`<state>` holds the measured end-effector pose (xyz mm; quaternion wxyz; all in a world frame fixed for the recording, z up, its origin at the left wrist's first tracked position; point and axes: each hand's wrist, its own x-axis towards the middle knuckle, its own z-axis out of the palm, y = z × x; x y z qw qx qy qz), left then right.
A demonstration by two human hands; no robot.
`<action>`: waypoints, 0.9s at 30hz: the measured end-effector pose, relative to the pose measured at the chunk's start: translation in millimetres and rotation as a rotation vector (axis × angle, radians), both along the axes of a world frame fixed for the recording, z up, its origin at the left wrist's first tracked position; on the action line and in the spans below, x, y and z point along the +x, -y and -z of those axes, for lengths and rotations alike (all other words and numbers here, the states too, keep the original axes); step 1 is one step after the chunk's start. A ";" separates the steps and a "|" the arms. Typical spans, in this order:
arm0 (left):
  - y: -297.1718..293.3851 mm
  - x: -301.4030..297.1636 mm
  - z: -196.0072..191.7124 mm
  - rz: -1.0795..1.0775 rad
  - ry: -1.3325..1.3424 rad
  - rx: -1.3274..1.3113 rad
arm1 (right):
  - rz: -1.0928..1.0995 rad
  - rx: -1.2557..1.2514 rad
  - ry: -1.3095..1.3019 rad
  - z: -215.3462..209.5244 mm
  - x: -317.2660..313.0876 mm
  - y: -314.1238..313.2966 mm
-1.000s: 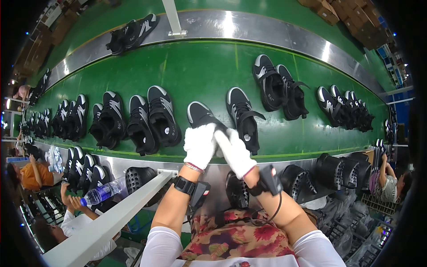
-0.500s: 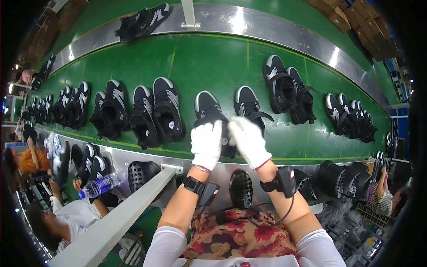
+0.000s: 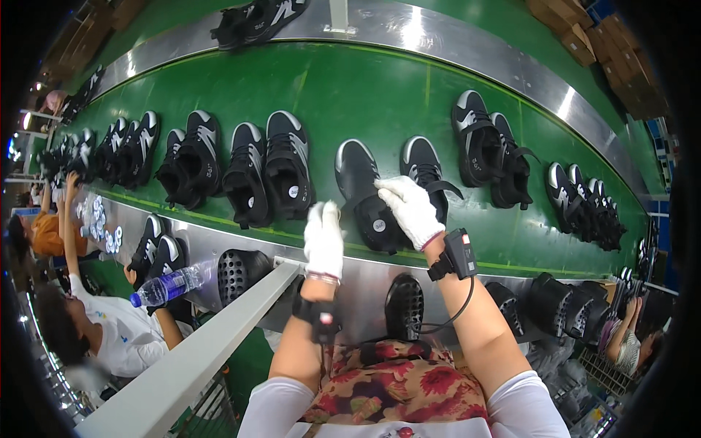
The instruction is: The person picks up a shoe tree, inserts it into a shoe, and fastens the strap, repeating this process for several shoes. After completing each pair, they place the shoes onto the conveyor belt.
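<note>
One black fabric sneaker w/ silver-rimmed toe (image 3: 359, 185), approx. frame ctr. Lies left of white-gloved right hand (image 3: 410, 208), under its fingertips; gripped or just pressed, can't tell. Nearer right hand than white-gloved left hand (image 3: 323, 239), lower left of shoe, fingers extended, empty, seemingly apart. Points toe toward frame top, tipped slightly left; long axis running down to heel, slightly rt.

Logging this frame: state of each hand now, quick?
Left hand: open, holding nothing visible.
Right hand: at the nearest black shoe; whether its grip is closed cannot be told.
</note>
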<state>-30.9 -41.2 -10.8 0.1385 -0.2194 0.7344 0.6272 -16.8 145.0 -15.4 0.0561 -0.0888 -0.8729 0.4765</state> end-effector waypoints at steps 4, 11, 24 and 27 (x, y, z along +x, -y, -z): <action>0.5 -11.8 22.4 -0.077 0.276 0.446 | -0.062 0.101 -0.020 2.1 -4.9 0.6; -17.1 7.5 44.3 -0.102 0.299 0.410 | -0.023 0.083 -0.084 -1.7 -1.9 3.9; -35.5 -4.6 29.0 0.479 -0.266 -0.593 | 0.020 0.335 0.177 -34.3 2.2 38.6; -36.1 -12.1 39.8 0.499 -0.249 -0.525 | 0.078 0.468 0.219 -43.7 20.0 39.6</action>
